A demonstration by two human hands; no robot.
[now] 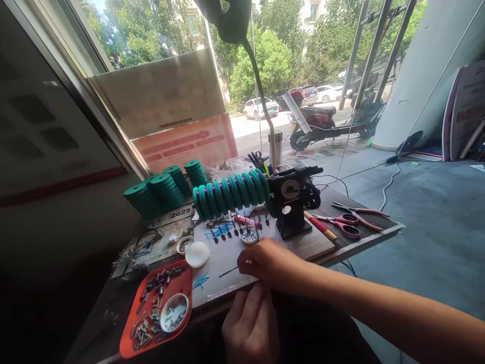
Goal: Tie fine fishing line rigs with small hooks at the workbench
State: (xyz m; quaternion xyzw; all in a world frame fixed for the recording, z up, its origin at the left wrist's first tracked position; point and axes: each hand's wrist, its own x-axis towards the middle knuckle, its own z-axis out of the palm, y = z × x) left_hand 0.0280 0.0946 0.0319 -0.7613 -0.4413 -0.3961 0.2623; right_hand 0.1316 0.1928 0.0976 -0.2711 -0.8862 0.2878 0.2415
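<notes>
My right hand [267, 263] reaches in from the right, its fingers curled together at the near edge of the white work board [217, 288]. A thin dark rod [228, 272] sticks out to the left from its fingers. Just below, my left hand [250, 326] is closed, with its fingertips close to the right hand; what it holds, if anything, is hidden. Beyond the hands, a roll of green rings [231, 194] sits on a black winding machine [291, 202], with several dark wires hanging beneath. A small bowl of beads [249, 235] stands just behind my right hand.
An orange tray [127, 336] with metal parts and a white bowl [163, 323] lies at left. A white round lid [197, 254] is near it. Stacks of green discs [166, 189] stand behind. Scissors [346, 225] and pliers [366, 215] lie at right. A lamp [261, 81] rises behind.
</notes>
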